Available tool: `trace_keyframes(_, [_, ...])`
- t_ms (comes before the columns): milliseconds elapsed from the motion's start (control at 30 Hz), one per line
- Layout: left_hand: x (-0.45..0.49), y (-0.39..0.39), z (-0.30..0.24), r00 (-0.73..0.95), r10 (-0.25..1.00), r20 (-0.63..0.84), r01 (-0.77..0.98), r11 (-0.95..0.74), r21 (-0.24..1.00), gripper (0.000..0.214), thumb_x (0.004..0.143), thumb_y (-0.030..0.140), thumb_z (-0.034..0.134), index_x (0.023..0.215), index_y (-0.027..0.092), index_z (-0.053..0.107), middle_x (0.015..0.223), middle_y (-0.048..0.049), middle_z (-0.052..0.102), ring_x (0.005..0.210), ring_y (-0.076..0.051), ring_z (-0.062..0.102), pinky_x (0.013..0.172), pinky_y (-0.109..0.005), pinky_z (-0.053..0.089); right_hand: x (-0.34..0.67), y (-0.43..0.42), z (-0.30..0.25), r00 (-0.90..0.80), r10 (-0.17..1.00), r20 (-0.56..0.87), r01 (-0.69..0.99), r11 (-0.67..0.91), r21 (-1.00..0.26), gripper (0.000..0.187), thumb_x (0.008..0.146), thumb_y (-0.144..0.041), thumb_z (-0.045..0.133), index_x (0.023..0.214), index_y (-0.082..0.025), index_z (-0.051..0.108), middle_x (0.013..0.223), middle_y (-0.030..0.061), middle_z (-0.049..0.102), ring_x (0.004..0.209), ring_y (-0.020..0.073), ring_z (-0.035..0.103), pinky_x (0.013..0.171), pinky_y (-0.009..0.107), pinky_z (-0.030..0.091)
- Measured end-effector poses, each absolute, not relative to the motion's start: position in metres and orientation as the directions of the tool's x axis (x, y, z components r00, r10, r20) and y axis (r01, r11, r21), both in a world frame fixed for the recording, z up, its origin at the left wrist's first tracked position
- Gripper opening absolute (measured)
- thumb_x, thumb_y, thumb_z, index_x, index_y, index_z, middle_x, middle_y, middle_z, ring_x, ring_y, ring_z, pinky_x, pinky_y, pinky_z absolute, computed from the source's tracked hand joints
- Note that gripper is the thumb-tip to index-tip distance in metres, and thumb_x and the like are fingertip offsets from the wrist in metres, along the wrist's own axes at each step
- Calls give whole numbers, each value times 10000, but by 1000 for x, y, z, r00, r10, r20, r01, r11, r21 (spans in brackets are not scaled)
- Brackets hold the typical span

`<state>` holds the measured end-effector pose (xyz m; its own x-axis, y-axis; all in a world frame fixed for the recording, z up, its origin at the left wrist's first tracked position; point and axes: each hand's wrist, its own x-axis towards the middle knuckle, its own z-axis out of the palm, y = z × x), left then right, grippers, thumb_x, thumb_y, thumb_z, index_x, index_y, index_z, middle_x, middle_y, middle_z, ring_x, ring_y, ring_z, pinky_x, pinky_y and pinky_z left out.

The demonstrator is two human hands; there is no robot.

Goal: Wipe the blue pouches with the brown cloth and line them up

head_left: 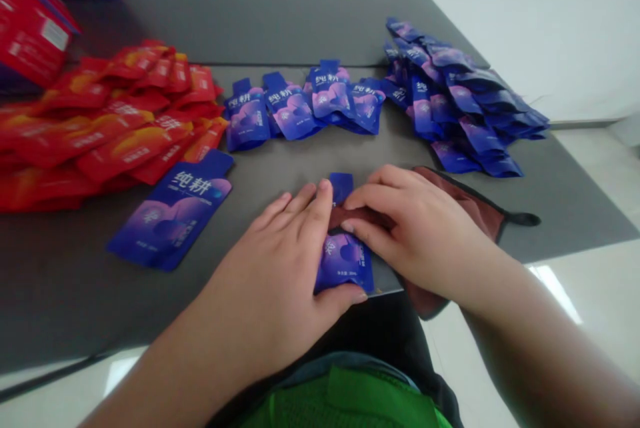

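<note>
A blue-purple pouch (345,261) lies flat at the table's front edge, partly covered by both hands. My left hand (285,261) rests over its left side with fingers stretched out and the thumb along its bottom edge. My right hand (415,228) is closed on a brown cloth (470,205) with a black border, pressing a fold of it against the upper part of the pouch. The rest of the cloth spreads out under my right wrist and hangs over the edge. Another blue pouch (173,215) lies to the left of my left hand.
A heap of red-orange pouches (135,115) fills the left side beside red and purple boxes (30,28). Several blue pouches stand in a row (300,101) at the middle back. A larger blue pile (450,95) lies at right on the grey table (280,21).
</note>
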<state>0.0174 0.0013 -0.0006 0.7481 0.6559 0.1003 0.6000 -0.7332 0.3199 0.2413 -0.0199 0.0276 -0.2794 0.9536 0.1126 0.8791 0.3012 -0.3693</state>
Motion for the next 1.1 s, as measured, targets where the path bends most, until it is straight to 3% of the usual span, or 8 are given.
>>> trace_keyframes(133, [27,-7,4,759,642,111,591,-750,297,986,928,680,674,1643,60,398,1747,-223,355,1642,-399,286,1334,-600,277,243,-10,21,-34,975,221,932,111,-345,121,1037,-266,633,1027,-214,741,1003,81,700,938,277,668,847,425,501])
trace_keyframes(233, [43,-23,5,707,692,144,627,-708,324,964,872,722,715,1543,53,536,1681,-262,452,1583,-454,385,1304,-642,321,245,-13,17,79,937,341,884,92,-458,103,1041,-284,627,1020,-226,709,1006,71,726,975,279,679,850,414,511])
trace_keyframes(400, [53,-37,9,682,681,267,634,-732,249,514,997,182,530,1486,32,583,1526,-278,619,1253,-382,726,1002,-507,640,253,-19,12,243,868,433,814,60,-578,143,1037,-389,655,1042,-249,683,1030,75,758,935,289,703,847,450,525])
trace_keyframes(500, [44,-32,15,607,745,276,701,-666,256,509,1007,114,453,1492,167,597,1604,-178,582,1031,-299,796,767,-424,680,255,-22,12,270,872,409,784,48,-619,168,1061,-418,629,1110,-266,681,1098,93,764,961,306,713,865,487,533])
trace_keyframes(700, [29,-21,28,511,847,144,782,-528,332,362,1039,241,490,1321,225,716,1422,-99,733,1265,-390,630,1035,-684,504,255,-21,10,214,878,427,800,93,-593,154,1044,-404,664,1113,-267,682,1104,89,766,982,308,717,899,507,551])
trace_keyframes(767, [24,-14,28,551,826,118,746,-550,375,416,1058,386,528,1410,209,660,1492,-112,686,1381,-384,572,1113,-669,458,253,-20,12,206,886,415,771,114,-627,164,1045,-385,667,1155,-263,671,1136,89,764,1035,307,721,939,509,552])
trace_keyframes(900, [12,7,16,703,708,71,628,-664,406,1132,866,656,765,1713,129,231,1776,-140,330,1649,-384,260,1320,-609,247,237,-28,23,60,945,322,692,193,-695,178,1054,-304,647,1229,-271,656,1182,76,745,1098,280,703,972,477,547])
trace_keyframes(1100, [8,16,0,746,664,45,593,-694,407,984,919,536,680,1701,116,253,1772,-149,328,1644,-304,312,1361,-516,159,198,-47,34,-360,929,84,792,352,-499,171,1048,-229,584,945,-239,719,991,59,677,956,259,611,854,450,476])
